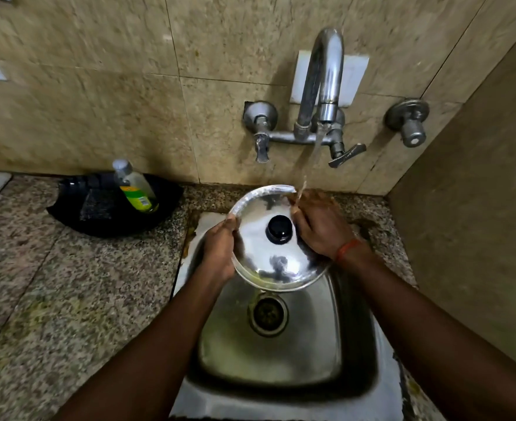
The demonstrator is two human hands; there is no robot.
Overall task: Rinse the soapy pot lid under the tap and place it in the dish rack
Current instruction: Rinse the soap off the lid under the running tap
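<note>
A shiny steel pot lid [263, 262] with a black knob [278, 230] is held tilted over the steel sink [281, 366]. My left hand [220, 253] grips its left rim. My right hand [320, 229] lies on its right side, fingers at the upper rim. Water streams from the tap [325, 80] and strikes the lid's upper right edge beside my right fingers. No dish rack is in view.
A black tray [77, 217] on the granite counter [53, 299] at the left holds a green soap bottle [133, 188]. Wall valves [410, 123] flank the tap. A tiled side wall closes in on the right. The drain [268, 312] lies below the lid.
</note>
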